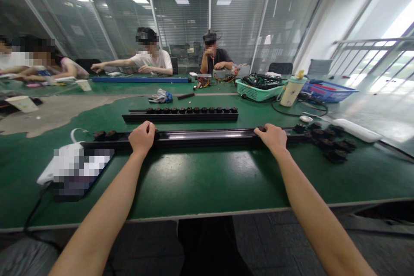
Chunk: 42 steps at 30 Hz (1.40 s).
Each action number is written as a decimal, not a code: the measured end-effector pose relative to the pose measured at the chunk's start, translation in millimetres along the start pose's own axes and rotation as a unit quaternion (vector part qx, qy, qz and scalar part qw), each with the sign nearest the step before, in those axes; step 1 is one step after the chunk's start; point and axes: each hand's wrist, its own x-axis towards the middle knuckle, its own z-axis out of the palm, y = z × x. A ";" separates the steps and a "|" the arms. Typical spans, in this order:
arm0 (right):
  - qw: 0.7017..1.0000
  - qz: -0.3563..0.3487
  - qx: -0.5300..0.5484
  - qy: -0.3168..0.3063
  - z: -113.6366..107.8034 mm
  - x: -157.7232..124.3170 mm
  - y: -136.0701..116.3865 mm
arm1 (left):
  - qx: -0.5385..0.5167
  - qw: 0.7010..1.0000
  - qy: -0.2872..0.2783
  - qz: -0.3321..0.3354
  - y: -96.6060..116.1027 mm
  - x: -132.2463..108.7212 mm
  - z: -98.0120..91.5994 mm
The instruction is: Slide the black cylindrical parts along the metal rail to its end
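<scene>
A long black rail with a shiny inner channel lies across the green table in front of me. My left hand is closed over its left part, and a dark piece shows just right of the fist; what the fingers hold is hidden. Toward the rail's right end, my right hand has thumb and fingers closed on a small black round part at the channel. Two similar black parts sit at the rail's left end. Several more lie in a loose pile beyond its right end.
Behind the rail is a second black rail lined with round parts. A phone and a white device lie left. At the back right stand a green basket, a bottle and a blue basket. People sit across the table.
</scene>
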 end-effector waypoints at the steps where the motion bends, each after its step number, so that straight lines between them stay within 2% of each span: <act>1: 1.000 0.000 -0.001 0.001 0.3 0.2 0.2 | -0.001 1.000 0.003 0.001 -0.2 0.1 0.5; 42: 1.000 0.026 -0.013 -0.011 -1.8 2.4 3.3 | -0.003 1.000 -0.004 -0.005 3.3 -1.5 -3.3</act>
